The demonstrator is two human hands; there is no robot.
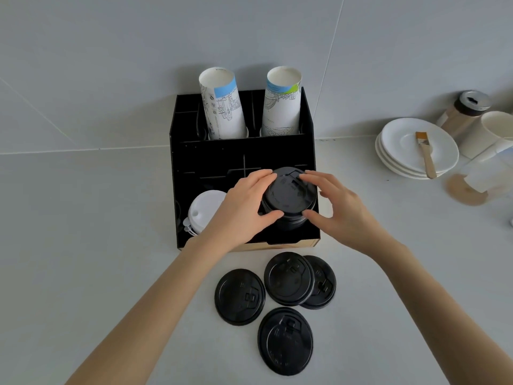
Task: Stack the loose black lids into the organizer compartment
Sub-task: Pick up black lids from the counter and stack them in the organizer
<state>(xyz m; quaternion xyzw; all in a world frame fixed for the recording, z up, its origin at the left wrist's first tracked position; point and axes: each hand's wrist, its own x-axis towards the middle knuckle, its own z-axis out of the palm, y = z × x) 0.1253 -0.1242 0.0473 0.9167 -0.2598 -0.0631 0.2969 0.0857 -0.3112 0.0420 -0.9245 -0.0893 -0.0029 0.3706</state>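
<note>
A pale, smooth desk [83, 245] carries a black, box-shaped organizer [241, 151] split by thin partitions. In its front left compartment sits a stack of glossy white domed lids [204, 209]. Behind, two tall stacks of printed paper cups stand upright: the left cup stack [222, 104] with a blue band, the right cup stack [281, 101] with a green and blue band.

The left hand [244, 207] curves around the left edge of a stack of black lids [288, 201] in the front right compartment, thumb at the near rim, fingers on the far rim. The right hand [336, 209] mirrors it on the right edge, fingers half curled, touching the top lid's rim.

In front of the organizer, four round, ridged loose black lids [240, 297] lie flat on the desk; two at the right overlap, one partly over the other.

Far right, a stack of white saucers [399, 151] bears a wooden-handled brush [426, 154], beside a brown shaker jar [463, 112] with a metal cap.
</note>
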